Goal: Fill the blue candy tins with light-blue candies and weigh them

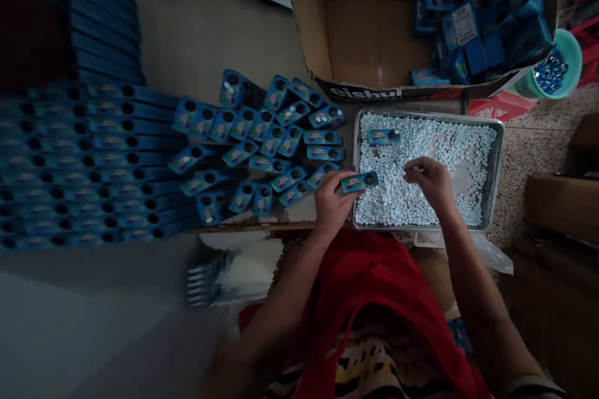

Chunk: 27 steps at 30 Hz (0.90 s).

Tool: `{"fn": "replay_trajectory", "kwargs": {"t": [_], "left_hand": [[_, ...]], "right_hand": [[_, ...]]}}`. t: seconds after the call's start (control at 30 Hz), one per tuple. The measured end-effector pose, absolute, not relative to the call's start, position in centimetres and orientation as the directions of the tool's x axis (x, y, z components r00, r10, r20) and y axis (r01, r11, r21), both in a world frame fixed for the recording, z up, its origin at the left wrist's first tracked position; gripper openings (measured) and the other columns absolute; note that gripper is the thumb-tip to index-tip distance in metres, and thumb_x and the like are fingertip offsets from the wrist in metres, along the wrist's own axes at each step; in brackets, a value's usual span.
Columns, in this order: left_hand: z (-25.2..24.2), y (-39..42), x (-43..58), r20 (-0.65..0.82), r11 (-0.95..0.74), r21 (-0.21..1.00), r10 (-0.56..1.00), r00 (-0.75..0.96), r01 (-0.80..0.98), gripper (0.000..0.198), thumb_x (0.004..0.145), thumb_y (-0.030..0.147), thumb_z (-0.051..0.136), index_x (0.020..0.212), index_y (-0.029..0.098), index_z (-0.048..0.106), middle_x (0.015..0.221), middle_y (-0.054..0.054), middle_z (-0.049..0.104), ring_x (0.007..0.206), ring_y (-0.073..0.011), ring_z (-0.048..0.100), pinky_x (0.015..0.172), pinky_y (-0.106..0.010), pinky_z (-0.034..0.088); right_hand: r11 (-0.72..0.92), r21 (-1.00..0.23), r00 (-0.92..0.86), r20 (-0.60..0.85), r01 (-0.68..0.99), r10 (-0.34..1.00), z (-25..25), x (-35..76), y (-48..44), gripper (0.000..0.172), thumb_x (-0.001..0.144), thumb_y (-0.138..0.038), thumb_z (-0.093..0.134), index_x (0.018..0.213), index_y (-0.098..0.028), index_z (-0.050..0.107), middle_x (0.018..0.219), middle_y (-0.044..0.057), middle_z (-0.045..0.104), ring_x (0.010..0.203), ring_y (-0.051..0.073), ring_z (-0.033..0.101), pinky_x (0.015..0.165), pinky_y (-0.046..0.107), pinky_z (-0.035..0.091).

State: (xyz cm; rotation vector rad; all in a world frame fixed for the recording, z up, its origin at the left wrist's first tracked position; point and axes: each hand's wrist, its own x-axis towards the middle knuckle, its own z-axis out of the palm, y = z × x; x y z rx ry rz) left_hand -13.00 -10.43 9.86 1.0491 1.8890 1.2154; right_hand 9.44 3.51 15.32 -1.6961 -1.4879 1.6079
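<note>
My left hand (331, 201) grips a small blue box (354, 183) with a printed label and a dark round hole, held at the left edge of a metal tray (498, 162). Pale white and light-blue pellets (397, 202) cover much of the tray's bottom. Over the pellets, my right hand (431, 182) has its fingertips pinched together; whatever is between them is too small to name. Another blue box (384, 136) lies on the pellets in the tray's upper left. Left of the tray, several similar boxes (269, 165) stand loosely grouped, a few with white pellets on top.
Tight rows of blue boxes (70, 193) fill the left side. Behind the tray stands an open cardboard carton (355, 37) with blue boxes in its right part. A turquoise bowl (574, 65) of shiny blue pieces is at the right, beside a red stool (500, 104).
</note>
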Motion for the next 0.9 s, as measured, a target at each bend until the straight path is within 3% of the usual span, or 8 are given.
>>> {"fn": "replay_trajectory", "kwargs": {"t": [0.07, 0.17, 0.23, 0.33, 0.47, 0.6, 0.73, 0.9], "left_hand": [[9.8, -9.3, -12.6, -0.068, 0.222, 0.923, 0.898, -0.435, 0.313, 0.034, 0.078, 0.022, 0.092, 0.110, 0.024, 0.081, 0.109, -0.004, 0.077, 0.106, -0.0245, 0.073, 0.098, -0.036, 0.059], [9.2, -8.0, -11.9, -0.061, 0.217, 0.915, 0.908, -0.415, 0.339, 0.032, 0.081, 0.024, 0.091, 0.111, 0.024, 0.080, 0.110, -0.005, 0.077, 0.106, -0.0250, 0.073, 0.096, -0.035, 0.059], [8.8, -7.6, -11.4, -0.067, 0.225, 0.910, 0.909, -0.411, 0.348, 0.030, 0.083, 0.029, 0.091, 0.111, 0.024, 0.080, 0.109, -0.005, 0.077, 0.106, -0.0253, 0.073, 0.096, -0.036, 0.059], [8.4, -7.5, -11.1, -0.058, 0.208, 0.910, 0.921, -0.386, 0.359, 0.029, 0.087, 0.036, 0.089, 0.111, 0.023, 0.080, 0.107, -0.005, 0.077, 0.104, -0.0250, 0.073, 0.095, -0.036, 0.058], [8.7, -8.2, -11.3, -0.033, 0.178, 0.922, 0.921, -0.389, 0.344, 0.027, 0.087, 0.034, 0.087, 0.110, 0.023, 0.080, 0.108, -0.006, 0.077, 0.104, -0.0248, 0.074, 0.095, -0.036, 0.059], [9.6, -11.5, -12.6, -0.016, 0.212, 0.908, 0.880, -0.474, 0.362, 0.026, 0.086, 0.030, 0.088, 0.110, 0.024, 0.078, 0.109, -0.006, 0.078, 0.107, -0.0255, 0.074, 0.098, -0.038, 0.059], [10.0, -17.3, -14.5, -0.058, 0.321, 0.879, 0.806, -0.589, 0.353, 0.027, 0.086, 0.034, 0.087, 0.110, 0.026, 0.077, 0.109, -0.006, 0.077, 0.106, -0.0263, 0.074, 0.099, -0.040, 0.060], [8.2, -23.4, -15.7, -0.236, 0.528, 0.823, 0.654, -0.719, 0.210, 0.033, 0.085, 0.036, 0.086, 0.116, 0.029, 0.074, 0.116, -0.006, 0.075, 0.110, -0.0275, 0.073, 0.104, -0.045, 0.059]], "right_hand": [[-0.163, -0.811, -0.314, -0.391, 0.562, 0.865, 16.7, 8.3, 3.4, 0.012, 0.085, -0.027, 0.069, 0.093, -0.023, 0.077, 0.085, 0.003, 0.078, 0.080, 0.022, 0.074, 0.083, 0.036, 0.059], [0.158, -0.723, -0.501, -0.288, 0.673, 0.816, 18.2, 6.4, 3.1, 0.024, 0.091, -0.012, 0.062, 0.100, -0.025, 0.080, 0.102, 0.007, 0.079, 0.093, 0.024, 0.073, 0.089, 0.035, 0.056], [0.261, -0.664, -0.579, -0.316, 0.701, 0.752, 18.5, 5.3, 2.8, 0.033, 0.094, -0.006, 0.057, 0.106, -0.025, 0.081, 0.105, 0.009, 0.077, 0.093, 0.024, 0.072, 0.086, 0.034, 0.054], [0.304, -0.636, -0.614, -0.346, 0.710, 0.709, 18.2, 4.4, 2.8, 0.035, 0.097, -0.006, 0.057, 0.114, -0.025, 0.080, 0.109, 0.010, 0.074, 0.092, 0.024, 0.071, 0.083, 0.033, 0.053], [0.245, -0.635, -0.531, -0.307, 0.733, 0.790, 16.4, 6.8, 3.4, 0.027, 0.099, -0.012, 0.059, 0.111, -0.024, 0.081, 0.112, 0.010, 0.074, 0.096, 0.024, 0.072, 0.090, 0.035, 0.055], [0.202, -0.388, -0.336, -0.319, 0.899, 0.886, 13.4, 10.7, 4.3, 0.024, 0.097, -0.014, 0.062, 0.113, -0.020, 0.079, 0.122, 0.017, 0.072, 0.114, 0.033, 0.068, 0.104, 0.049, 0.054], [0.320, -0.363, -0.391, -0.141, 0.875, 0.909, 10.1, 9.9, 6.2, 0.055, 0.094, -0.036, 0.077, 0.145, -0.019, 0.063, 0.158, 0.023, 0.056, 0.145, 0.042, 0.052, 0.119, 0.064, 0.044], [0.442, -0.443, -0.547, -0.140, 0.780, 0.825, 7.9, 4.6, 10.2, 0.071, 0.087, -0.028, 0.078, 0.153, -0.013, 0.057, 0.145, 0.022, 0.068, 0.130, 0.038, 0.063, 0.116, 0.057, 0.049]]}}
